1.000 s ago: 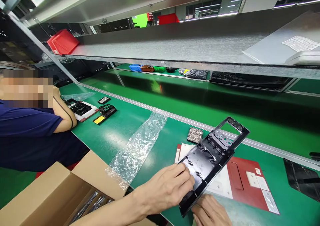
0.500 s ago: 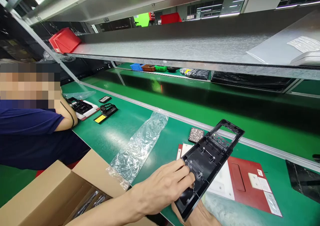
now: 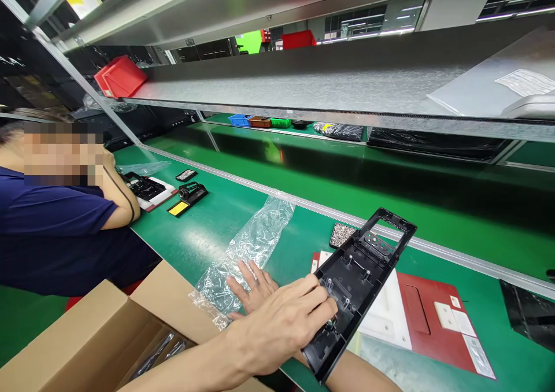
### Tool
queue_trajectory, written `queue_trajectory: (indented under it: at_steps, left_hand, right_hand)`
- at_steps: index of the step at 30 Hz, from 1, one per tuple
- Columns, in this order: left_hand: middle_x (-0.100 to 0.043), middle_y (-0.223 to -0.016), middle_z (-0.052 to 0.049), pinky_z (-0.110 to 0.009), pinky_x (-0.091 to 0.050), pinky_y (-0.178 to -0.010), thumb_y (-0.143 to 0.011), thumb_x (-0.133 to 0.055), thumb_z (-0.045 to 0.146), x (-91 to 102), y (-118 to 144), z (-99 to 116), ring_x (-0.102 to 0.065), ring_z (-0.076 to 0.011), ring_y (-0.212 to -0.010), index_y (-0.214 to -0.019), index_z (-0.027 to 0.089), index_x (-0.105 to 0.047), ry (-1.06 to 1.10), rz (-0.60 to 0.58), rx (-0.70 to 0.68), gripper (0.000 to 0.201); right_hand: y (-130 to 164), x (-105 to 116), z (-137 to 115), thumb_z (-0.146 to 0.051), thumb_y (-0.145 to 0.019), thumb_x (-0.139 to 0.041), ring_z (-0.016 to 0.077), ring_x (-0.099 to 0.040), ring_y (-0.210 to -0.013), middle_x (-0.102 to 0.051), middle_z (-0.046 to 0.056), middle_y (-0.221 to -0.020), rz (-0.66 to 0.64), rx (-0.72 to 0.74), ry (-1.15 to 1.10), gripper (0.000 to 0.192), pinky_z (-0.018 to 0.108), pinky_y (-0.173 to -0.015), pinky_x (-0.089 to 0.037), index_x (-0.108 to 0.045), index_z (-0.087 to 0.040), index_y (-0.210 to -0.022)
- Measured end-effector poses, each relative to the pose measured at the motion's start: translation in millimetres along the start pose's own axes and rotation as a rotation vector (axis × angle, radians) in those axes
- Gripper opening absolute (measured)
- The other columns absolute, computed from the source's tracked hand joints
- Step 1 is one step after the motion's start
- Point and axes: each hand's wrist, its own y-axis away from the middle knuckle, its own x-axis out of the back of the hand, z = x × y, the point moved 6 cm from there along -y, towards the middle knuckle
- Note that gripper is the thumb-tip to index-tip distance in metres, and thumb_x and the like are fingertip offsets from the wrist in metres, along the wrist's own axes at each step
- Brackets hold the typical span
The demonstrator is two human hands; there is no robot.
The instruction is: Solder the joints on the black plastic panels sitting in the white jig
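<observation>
A long black plastic housing with a rectangular opening at its far end is held up at a slant, its ribbed inside facing me. My left hand is closed round its near left edge, with fingers curled over the inside. Beneath, my right arm crosses to the left. My right hand has its fingers spread over a clear plastic bag lying flat on the green table; whether it touches the bag I cannot tell. Behind the housing lies a red and white fixture board, partly covered.
An open cardboard box with wrapped pieces stands at the lower left. A small tray of screws sits behind the housing. Further left are a black tool holder and a co-worker. A metal shelf spans above the table.
My right hand has left the underside of the housing and moved left over the plastic bag, fingers spread. My left hand still holds the housing, nearly in the same place.
</observation>
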Motion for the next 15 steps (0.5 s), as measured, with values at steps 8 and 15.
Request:
queue_trajectory:
  at_steps: [8,15]
  left_hand:
    - [-0.052,-0.095,-0.007,-0.035,-0.042,-0.075,-0.096,-0.051,0.008,-0.7,2,0,-0.045,-0.0226,-0.087,-0.111,0.016,-0.055,-0.038,-0.028,0.014,0.017]
    - [-0.055,-0.100,-0.007,-0.034,-0.042,-0.072,-0.096,-0.048,0.003,14.7,2,4,-0.046,-0.0221,-0.087,-0.108,0.013,-0.054,0.052,-0.059,-0.017,0.016]
  right_hand:
    - [-8,-27,10,-0.066,-0.077,-0.075,0.0496,-0.020,-0.153,-0.033,0.017,-0.166,-0.099,-0.013,-0.065,0.106,0.068,-0.113,-0.033,-0.017,-0.040,-0.162]
    - [-14,-31,7,-0.044,-0.075,-0.087,0.0475,-0.020,-0.154,-0.019,0.012,-0.172,-0.048,0.043,-0.112,0.104,0.064,-0.117,-0.032,-0.027,-0.038,-0.159]
